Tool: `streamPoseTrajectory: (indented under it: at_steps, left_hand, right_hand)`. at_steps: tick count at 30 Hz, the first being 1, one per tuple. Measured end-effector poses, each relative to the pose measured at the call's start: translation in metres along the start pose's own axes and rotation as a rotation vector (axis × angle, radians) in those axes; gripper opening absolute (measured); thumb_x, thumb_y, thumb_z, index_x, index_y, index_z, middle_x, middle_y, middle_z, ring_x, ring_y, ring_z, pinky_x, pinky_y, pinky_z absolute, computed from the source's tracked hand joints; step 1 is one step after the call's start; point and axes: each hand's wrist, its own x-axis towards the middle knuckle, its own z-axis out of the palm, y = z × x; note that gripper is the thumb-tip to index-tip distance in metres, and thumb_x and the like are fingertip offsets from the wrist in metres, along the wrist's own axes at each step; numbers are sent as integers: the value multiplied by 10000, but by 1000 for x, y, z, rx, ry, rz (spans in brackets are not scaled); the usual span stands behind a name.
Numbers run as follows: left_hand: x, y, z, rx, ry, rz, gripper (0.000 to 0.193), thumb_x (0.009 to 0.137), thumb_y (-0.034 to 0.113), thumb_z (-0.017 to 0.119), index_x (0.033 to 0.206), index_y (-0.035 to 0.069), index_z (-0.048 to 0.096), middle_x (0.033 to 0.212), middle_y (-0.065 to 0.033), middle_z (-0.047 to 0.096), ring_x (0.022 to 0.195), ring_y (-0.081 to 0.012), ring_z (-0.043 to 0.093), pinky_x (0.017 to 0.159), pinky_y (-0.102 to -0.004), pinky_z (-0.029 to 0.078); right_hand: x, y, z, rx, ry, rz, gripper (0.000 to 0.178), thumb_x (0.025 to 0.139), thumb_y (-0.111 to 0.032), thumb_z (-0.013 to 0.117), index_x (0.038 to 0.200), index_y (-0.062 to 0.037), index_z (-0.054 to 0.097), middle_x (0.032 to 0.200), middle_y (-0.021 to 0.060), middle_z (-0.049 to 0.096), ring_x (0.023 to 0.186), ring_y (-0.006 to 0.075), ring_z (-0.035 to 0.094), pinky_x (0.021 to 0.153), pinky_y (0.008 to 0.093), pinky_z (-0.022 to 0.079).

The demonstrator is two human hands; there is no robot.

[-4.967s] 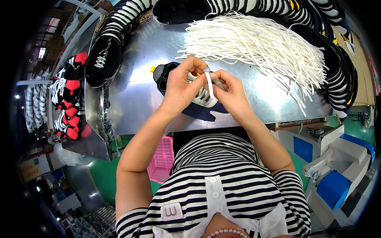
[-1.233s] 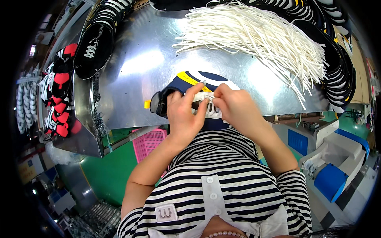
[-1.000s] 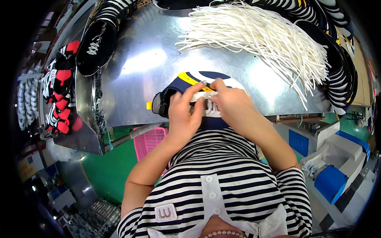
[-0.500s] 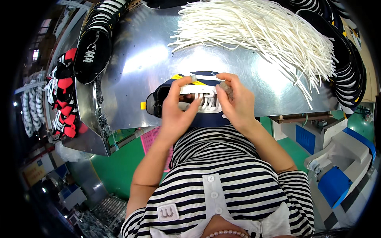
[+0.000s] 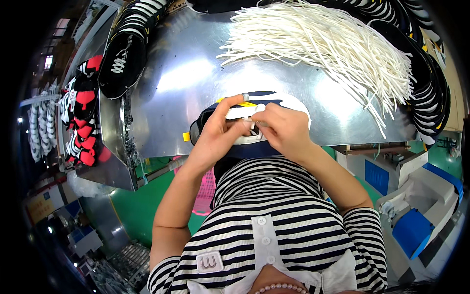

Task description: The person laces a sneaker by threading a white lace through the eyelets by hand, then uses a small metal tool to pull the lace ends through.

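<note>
— Navy shoe [image 5: 259, 150], head view: where?
— On the table [image 5: 181, 108], near edge, toe pointing right, under both hands.
— Left hand [image 5: 218, 137]?
— Reaching in from lower left; fingers apart, astride the white eyelet band [image 5: 237, 112]. Clamped? Can't tell.
— Right hand [image 5: 286, 130]?
— Angled inward, fingers bunched over the opening; can't tell what's pinched.
</note>
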Motion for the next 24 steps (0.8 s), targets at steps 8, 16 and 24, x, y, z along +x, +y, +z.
streamPoseTrajectory:
  at_steps: [8, 16, 24]
  left_hand:
    - [29, -9, -1, 96, 173, 158, 283, 1020, 150, 501, 1258, -2, 500, 821, -81, 632, 730, -106, 619, 693, -266, 516]
    - [27, -2, -1, 143, 139, 144, 287, 1023, 151, 502, 1264, -4, 495, 909, -104, 650, 753, -111, 630, 722, -262, 516]
    - [25, -10, 1, 182, 153, 169, 309, 1029, 140, 502, 1307, 6, 482, 974, -88, 640, 789, -102, 625, 755, -234, 499]
  right_hand:
    - [-6, -40, 5, 331, -41, -190, 216, 718, 8, 691, 914, -83, 688, 655, 35, 545, 473, 187, 530, 422, 309, 405]
    - [-25, -28, -4, 268, -160, -11, 166, 779, -83, 721, 941, -105, 694, 693, 31, 555, 521, 179, 551, 458, 311, 422]
    - [22, -6, -21, 84, 70, 280, 110, 811, -84, 721, 915, -75, 686, 804, 59, 601, 614, 201, 600, 528, 308, 459]
